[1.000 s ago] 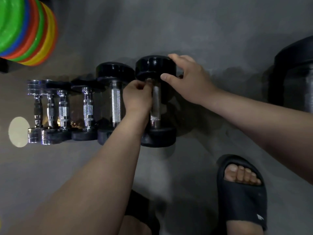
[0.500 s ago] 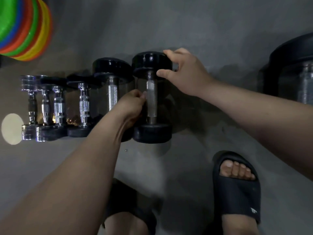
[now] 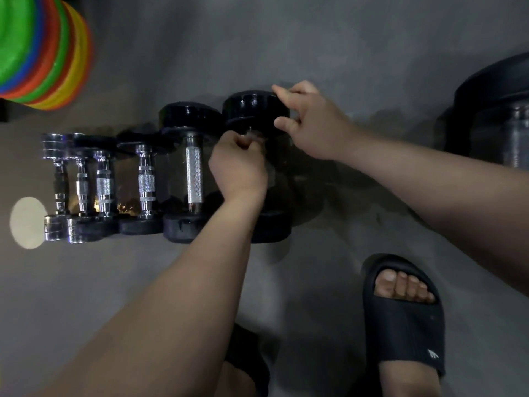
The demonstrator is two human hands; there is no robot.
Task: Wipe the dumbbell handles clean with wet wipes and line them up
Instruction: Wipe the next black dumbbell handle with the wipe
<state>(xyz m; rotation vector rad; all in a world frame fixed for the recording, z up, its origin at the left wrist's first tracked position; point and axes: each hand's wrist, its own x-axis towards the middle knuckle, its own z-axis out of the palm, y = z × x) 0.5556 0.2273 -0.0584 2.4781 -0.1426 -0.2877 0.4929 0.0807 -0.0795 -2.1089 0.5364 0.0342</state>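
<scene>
Since the frame 0.5 s back, the left hand (image 3: 237,167) has slid from the middle of the handle up to its far end, right under the head. It is curled tight around the bar there. I judge the wet wipe is bunched inside that fist, but I cannot make it out. The right hand (image 3: 312,121) has kept its place, fingers and thumb clamped on the rim of the far head.

The dumbbell being wiped (image 3: 252,106) lies on the grey floor (image 3: 315,38) at the right end of the row, touching the neighbouring black dumbbell (image 3: 194,167).

I read it as heavy and rigid, with round heads that would roll if left unheld, so bracing a head while wiping makes sense. The knurled bar is the place to lift from. The glossy heads look slick.

By my count:
- 6 dumbbells in the row: 2 large black ones and 4 smaller chrome-handled dumbbells (image 3: 146,181).
- 2 hands, both busy on 1 dumbbell.
- 2 black slippers (image 3: 403,319), 1 of them mostly hidden under my left arm.
- 1 stack of coloured discs (image 3: 43,47) at far left.
- 1 pale disc (image 3: 28,222) beside the row.
- Some dark bulky gear (image 3: 501,124) at right, which I cannot identify.
</scene>
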